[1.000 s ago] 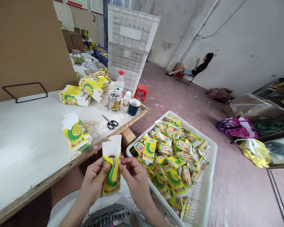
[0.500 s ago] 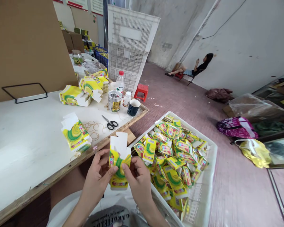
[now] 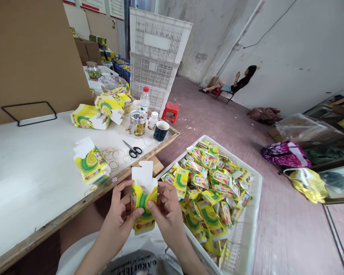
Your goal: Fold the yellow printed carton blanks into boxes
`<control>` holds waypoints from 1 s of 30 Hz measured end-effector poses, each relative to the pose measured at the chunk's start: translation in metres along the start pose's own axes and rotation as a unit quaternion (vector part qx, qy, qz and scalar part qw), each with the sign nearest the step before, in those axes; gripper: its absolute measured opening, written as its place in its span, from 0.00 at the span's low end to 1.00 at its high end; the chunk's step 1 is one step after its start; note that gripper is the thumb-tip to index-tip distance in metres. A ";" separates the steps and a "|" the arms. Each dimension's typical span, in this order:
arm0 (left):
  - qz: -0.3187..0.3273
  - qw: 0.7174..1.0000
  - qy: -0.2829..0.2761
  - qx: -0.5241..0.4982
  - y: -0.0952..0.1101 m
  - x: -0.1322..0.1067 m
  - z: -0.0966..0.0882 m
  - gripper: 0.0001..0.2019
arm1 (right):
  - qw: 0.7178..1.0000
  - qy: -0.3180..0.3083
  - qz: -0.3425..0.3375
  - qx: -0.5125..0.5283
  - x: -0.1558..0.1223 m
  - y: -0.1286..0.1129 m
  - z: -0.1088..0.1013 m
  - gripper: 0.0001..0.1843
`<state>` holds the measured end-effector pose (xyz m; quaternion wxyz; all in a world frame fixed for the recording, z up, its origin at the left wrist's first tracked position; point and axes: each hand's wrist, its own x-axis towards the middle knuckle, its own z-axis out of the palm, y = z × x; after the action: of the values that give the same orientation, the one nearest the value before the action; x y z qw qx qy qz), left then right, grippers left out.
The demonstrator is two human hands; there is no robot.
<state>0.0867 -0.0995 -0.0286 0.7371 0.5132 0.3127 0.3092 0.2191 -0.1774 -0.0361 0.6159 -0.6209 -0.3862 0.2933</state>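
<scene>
Between my two hands is a small yellow and green cardboard box (image 3: 144, 200), its white top flaps standing up and its lower end flap hanging down. My left hand (image 3: 122, 214) grips its left side, thumb on the printed front. My right hand (image 3: 167, 212) grips the right side, with the thumb pressed on the front too. Right beside my right hand is a white plastic crate (image 3: 256, 214) heaped with small yellow boxes (image 3: 209, 183). On the table to the left stands a stack of flattened boxes (image 3: 92, 164) with raised white flaps.
On the white table (image 3: 31, 172) lie black scissors (image 3: 132, 149) and rubber bands (image 3: 111, 156). A dark mug (image 3: 161, 131), a tin (image 3: 138, 124) and bottles stand near its corner. Stacked white crates (image 3: 157, 53) rise behind. A person (image 3: 240, 82) sits by the wall.
The box between my hands has opened out from a flatter shape, its top now parted. Its bottom flap sits slightly lower. Both hands stay in nearly the same place.
</scene>
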 end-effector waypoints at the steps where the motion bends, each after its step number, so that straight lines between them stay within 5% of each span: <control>1: -0.001 1.000 -0.012 0.006 -0.001 0.001 -0.002 0.30 | 1.000 -0.004 -0.004 -0.003 0.000 -0.001 -0.001 0.19; 9: -0.014 0.997 -0.078 0.004 0.006 0.002 -0.013 0.30 | 0.996 -0.082 -0.027 -0.007 0.002 -0.004 -0.011 0.22; 15: -0.075 0.981 -0.177 -0.031 0.012 -0.002 -0.018 0.21 | 0.993 -0.106 -0.030 -0.053 0.004 -0.011 -0.026 0.10; 18: -0.079 0.980 -0.183 -0.030 0.009 -0.005 -0.016 0.18 | 0.988 -0.120 -0.041 -0.086 0.007 -0.017 -0.029 0.13; 21: -0.070 0.981 -0.178 -0.041 0.007 -0.006 -0.011 0.18 | 0.988 -0.094 -0.066 -0.105 0.008 -0.021 -0.028 0.16; 26: -0.085 0.982 -0.164 -0.046 0.009 -0.004 -0.006 0.40 | 0.991 -0.011 -0.081 -0.109 0.007 -0.019 -0.026 0.09; 30: -0.050 0.987 -0.153 -0.016 0.009 -0.001 -0.006 0.28 | 0.989 -0.009 -0.096 -0.109 0.008 -0.016 -0.027 0.12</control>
<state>0.0801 -0.0942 -0.0218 0.7986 0.5266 0.2166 0.1950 0.2442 -0.1867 -0.0170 0.5666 -0.6414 -0.4791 0.1949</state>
